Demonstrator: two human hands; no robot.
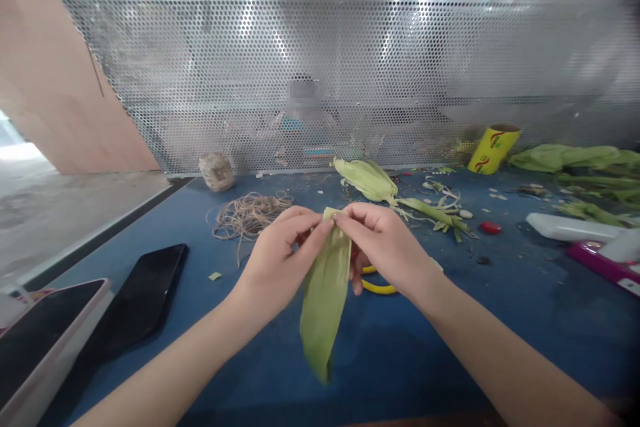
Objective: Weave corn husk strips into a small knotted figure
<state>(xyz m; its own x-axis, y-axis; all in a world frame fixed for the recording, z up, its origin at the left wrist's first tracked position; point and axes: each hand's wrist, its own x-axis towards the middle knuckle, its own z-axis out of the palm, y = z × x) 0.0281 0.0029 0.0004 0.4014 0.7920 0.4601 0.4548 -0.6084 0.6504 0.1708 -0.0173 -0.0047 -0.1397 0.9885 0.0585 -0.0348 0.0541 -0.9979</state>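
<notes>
Both of my hands hold one pale green corn husk leaf (324,297) above the blue table (500,307). My left hand (280,257) pinches its top edge from the left, fingers closed. My right hand (383,243) pinches the same top edge from the right, fingers closed. The leaf hangs down between my wrists, its tip pointing toward me. A yellow rubber band (377,287) lies on the table just under my right hand.
An unhusked corn ear (365,179) and husk scraps (440,213) lie behind my hands. A tangle of string (247,212) sits at the left, a black phone (137,297) and a tablet (43,340) nearer left. A yellow roll (493,149), more husks (575,159) and a perforated metal screen (320,73) stand behind.
</notes>
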